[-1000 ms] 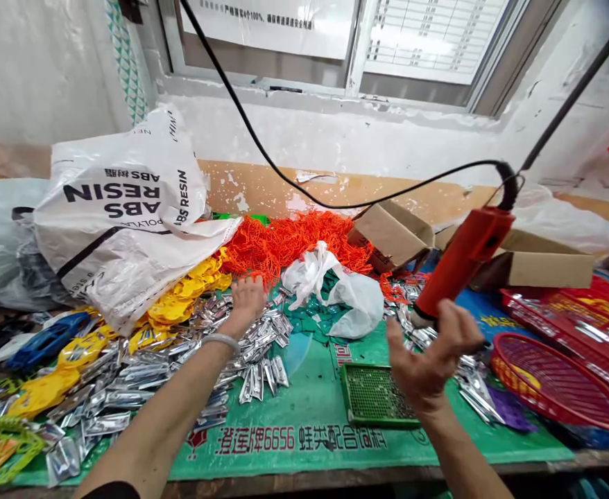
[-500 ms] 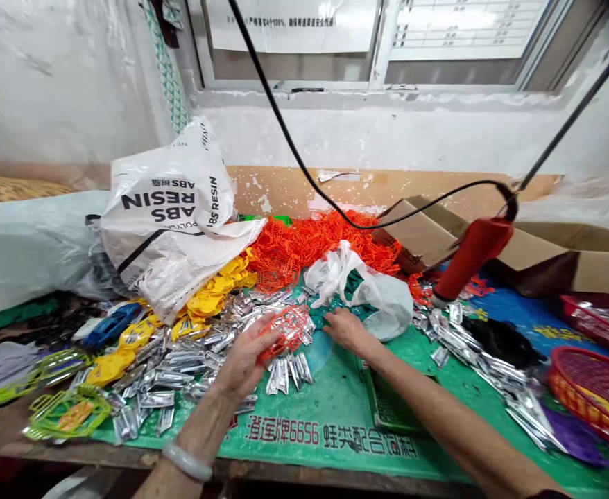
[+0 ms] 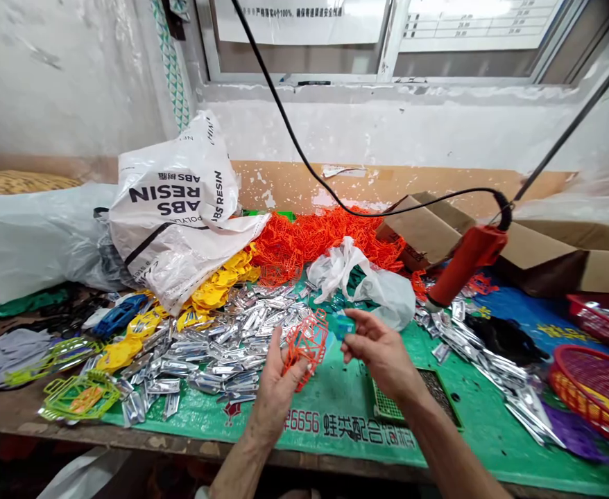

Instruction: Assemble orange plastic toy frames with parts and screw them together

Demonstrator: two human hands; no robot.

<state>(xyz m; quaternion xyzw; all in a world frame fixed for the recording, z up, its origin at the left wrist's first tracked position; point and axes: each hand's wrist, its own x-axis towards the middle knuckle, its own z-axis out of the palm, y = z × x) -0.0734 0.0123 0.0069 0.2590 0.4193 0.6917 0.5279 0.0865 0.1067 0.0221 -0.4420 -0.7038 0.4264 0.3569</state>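
Note:
My left hand grips an orange-red openwork plastic frame, held upright over the green sheet. Between the thumb and fingers of my right hand is a small translucent teal piece, just right of the frame and apart from it. Behind the hands lies a white plastic bag with teal pieces in and beside it. Silvery parts are heaped to the left of my left hand. A green basket with small dark bits sits partly behind my right wrist.
An orange-red pile stands at the back, beside yellow parts and a white resin bag. A red tool hangs from a cable at the right. Red baskets and cardboard boxes are further right.
My right hand has lifted off the sheet near the white bag, now with the teal piece, and come nearer. My left hand has moved right and turned the orange-red frame upright.

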